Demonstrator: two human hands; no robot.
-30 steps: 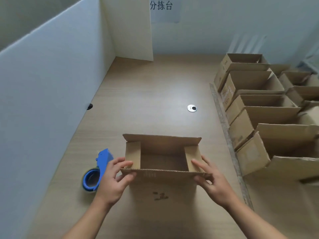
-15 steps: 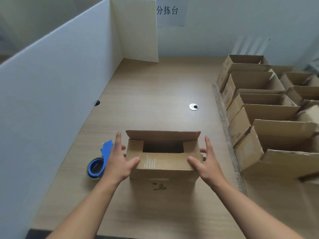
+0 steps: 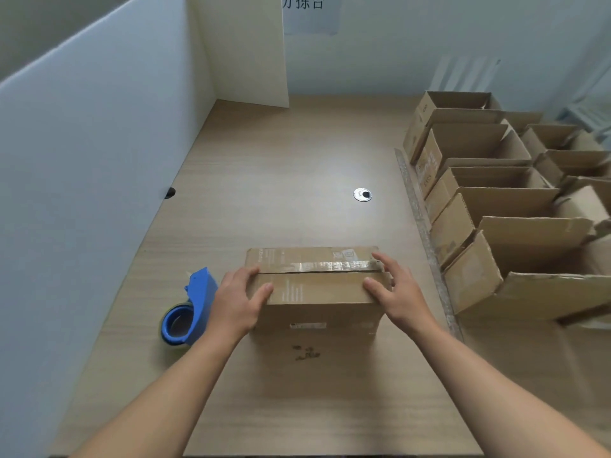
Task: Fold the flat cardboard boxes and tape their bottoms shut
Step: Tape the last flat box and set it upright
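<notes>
Flaps pressed shut on the box, with the seam waiting for tape

The cardboard box (image 3: 314, 292) stands on the counter (image 3: 281, 193) in front of the person, its two long flaps folded to meet at a seam (image 3: 317, 272). The left hand (image 3: 236, 302) and right hand (image 3: 396, 292) each lie over one end, and both grips are wide, with thumbs and spread fingers pressing on the flaps and not closed round anything. This probably keeps the springy flaps level. A glossy strip of tape (image 3: 330, 266) runs along the far flap's edge, but the dark gap beside it suggests the seam is not yet sealed. The blue tape dispenser (image 3: 191, 309) lies just beside the left hand, within easy reach. To the right, rows of erected boxes (image 3: 496, 206) sit open-topped, and the insides that show look empty.
</notes>
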